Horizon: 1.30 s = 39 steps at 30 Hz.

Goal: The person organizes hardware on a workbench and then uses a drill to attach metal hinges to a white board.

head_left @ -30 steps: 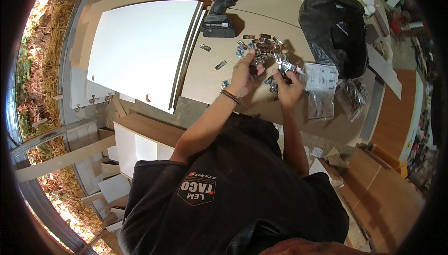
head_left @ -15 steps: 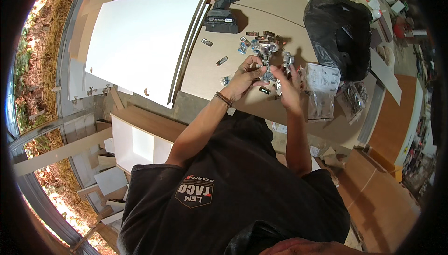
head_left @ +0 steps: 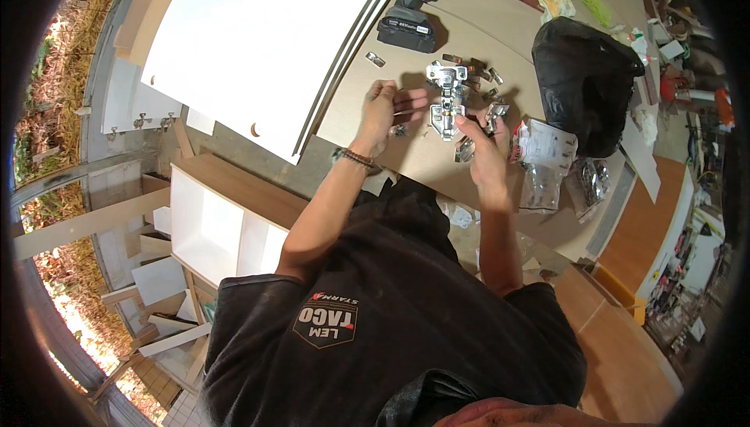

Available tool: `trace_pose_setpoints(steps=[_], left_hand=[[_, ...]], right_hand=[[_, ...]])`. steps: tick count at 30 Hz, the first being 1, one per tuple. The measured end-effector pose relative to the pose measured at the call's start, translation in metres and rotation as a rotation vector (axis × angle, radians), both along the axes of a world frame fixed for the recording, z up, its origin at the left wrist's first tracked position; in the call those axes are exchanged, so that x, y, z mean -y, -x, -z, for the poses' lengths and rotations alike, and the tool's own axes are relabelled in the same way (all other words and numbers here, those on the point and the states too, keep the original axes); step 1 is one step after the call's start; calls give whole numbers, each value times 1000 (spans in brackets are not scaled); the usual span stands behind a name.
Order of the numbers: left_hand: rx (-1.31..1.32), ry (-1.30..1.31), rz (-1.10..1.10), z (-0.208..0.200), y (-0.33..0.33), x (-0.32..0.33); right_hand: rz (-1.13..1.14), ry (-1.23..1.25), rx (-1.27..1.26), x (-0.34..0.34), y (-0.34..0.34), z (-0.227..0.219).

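Note:
My right hand [head_left: 489, 163] holds a silver cabinet hinge [head_left: 446, 120] by its lower plate, thumb on its edge. The hinge is unfolded above the brown board, its wide cup end pointing away from me. More shiny hinge metal [head_left: 495, 113] shows at the fingers of the same hand; whether they grip it too I cannot tell. My left hand [head_left: 380, 117] is apart from the hinge, just to its left, fingers stretched toward it and holding nothing. Small metal clips [head_left: 474, 69] lie scattered beyond the hinge, and a lone clip [head_left: 376, 59] rests farther left.
Beyond my left hand a cordless drill [head_left: 414, 13] stands on the brown board [head_left: 351, 107]. Stacked white panels [head_left: 258, 44] lie at left. To the right are a black plastic bag [head_left: 586, 75] and clear plastic packets [head_left: 543, 185]. A white-lined cabinet [head_left: 207, 216] stands below left.
My left hand has let go of the hinge and moved left, its fingers opening. The right hand keeps the hinge, now more fully in sight. The whole view has shifted slightly.

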<state>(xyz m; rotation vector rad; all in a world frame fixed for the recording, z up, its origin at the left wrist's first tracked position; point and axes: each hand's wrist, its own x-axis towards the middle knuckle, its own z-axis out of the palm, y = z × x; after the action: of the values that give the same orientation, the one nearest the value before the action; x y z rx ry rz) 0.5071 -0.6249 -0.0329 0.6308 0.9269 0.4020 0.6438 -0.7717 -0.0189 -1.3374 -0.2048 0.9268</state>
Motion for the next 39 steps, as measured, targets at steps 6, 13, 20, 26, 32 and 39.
trace_pose_setpoints(steps=[6,13,20,26,32,39], left_hand=[[196,-134,160,-4,69,-2],[338,31,9,-14,215,-20],[-117,-68,-192,16,435,-80],[-122,-67,-271,15,537,-119],[-65,-112,-270,20,550,-156],[-256,-388,-239,28,551,-244]], right_hand=[[-82,7,-233,-15,60,-11],[-380,231,33,-74,225,-23],[-541,202,105,-113,332,35],[-116,230,302,-165,387,42],[-173,451,677,-183,415,31],[-146,460,800,-190,418,59]])
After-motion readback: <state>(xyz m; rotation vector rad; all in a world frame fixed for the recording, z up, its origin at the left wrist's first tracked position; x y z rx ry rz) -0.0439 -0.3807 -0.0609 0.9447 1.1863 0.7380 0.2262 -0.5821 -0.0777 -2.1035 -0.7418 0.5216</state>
